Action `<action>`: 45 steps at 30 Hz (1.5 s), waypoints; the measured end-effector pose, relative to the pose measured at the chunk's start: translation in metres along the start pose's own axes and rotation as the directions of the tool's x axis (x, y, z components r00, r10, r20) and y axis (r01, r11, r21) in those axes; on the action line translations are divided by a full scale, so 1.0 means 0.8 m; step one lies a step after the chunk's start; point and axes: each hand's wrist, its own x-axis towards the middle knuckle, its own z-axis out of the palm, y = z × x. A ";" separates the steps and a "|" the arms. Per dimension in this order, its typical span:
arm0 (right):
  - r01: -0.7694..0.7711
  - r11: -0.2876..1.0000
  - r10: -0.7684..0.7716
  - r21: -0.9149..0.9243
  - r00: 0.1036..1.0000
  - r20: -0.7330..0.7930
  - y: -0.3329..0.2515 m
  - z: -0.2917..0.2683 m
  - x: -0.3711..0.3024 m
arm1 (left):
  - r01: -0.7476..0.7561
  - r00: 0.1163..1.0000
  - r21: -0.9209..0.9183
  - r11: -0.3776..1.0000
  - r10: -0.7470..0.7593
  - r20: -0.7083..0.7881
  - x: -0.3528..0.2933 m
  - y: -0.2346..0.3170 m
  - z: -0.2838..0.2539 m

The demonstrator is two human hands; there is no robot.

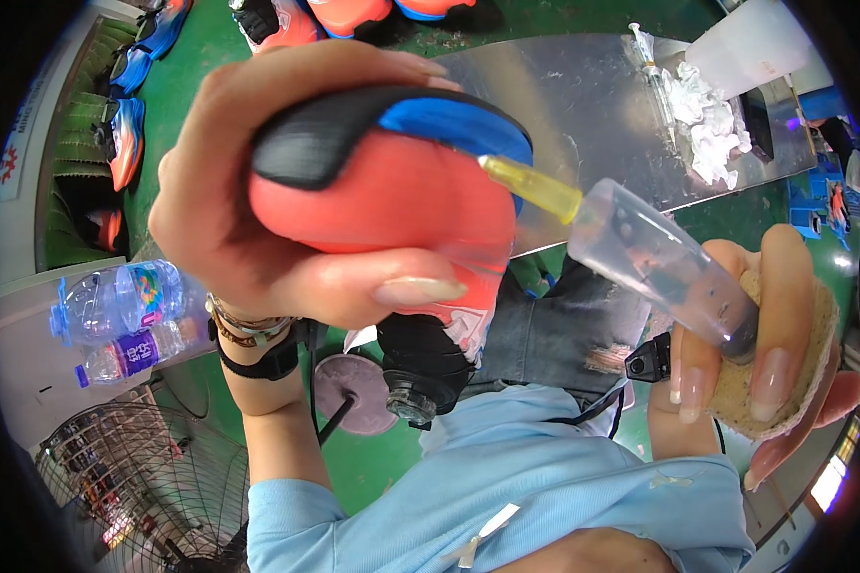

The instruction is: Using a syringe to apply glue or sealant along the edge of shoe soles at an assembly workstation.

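My left hand [196, 181] is wrapped round a running shoe [392, 210] with a coral, blue and black sole, held up close to me. Its black and coral upper hangs below, partly hidden by my fingers. In my right hand [782, 353] is a clear syringe barrel [631, 239], tilted up to the left. A yellow dispensing tip [535, 188] on its end reaches the shoe's coral and blue border; whether it touches cannot be told. A beige pad [817, 334] sits in the same right hand, beneath the barrel, with my fingers closed over both.
Beyond the shoe is a metal tabletop [564, 105] with crumpled white tissue [707, 124], a thin syringe [655, 81] and a white container [750, 48]. More shoes [124, 143] stand on a green rack at left. Plastic bottles [115, 301] lie beside my left arm, above a fan [143, 468].
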 end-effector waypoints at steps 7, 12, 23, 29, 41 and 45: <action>0.101 0.992 -0.106 0.071 0.991 0.077 0.040 -0.022 -0.002 | 0.076 0.996 0.149 0.986 -0.067 -0.064 -0.002 -0.017 -0.013; 0.191 0.974 -0.196 0.120 0.980 0.035 0.079 -0.027 -0.003 | -0.107 0.983 0.246 0.963 0.139 -0.118 -0.009 -0.054 -0.013; 0.123 0.985 -0.105 0.121 0.984 -0.143 0.107 -0.033 -0.024 | -0.004 0.935 0.355 0.935 0.130 -0.330 -0.016 -0.084 -0.025; -0.049 0.988 0.099 0.147 0.929 -0.356 0.106 -0.023 -0.046 | 0.088 0.954 0.397 0.914 0.037 -0.297 -0.017 -0.104 -0.033; -0.269 0.961 0.275 0.069 0.887 -0.371 0.089 -0.028 -0.082 | 0.223 0.930 0.288 0.931 -0.114 -0.350 -0.039 -0.150 -0.054; -0.295 0.955 0.285 0.035 0.878 -0.384 0.089 -0.031 -0.087 | 0.223 0.937 0.367 0.903 -0.095 -0.335 -0.045 -0.158 -0.052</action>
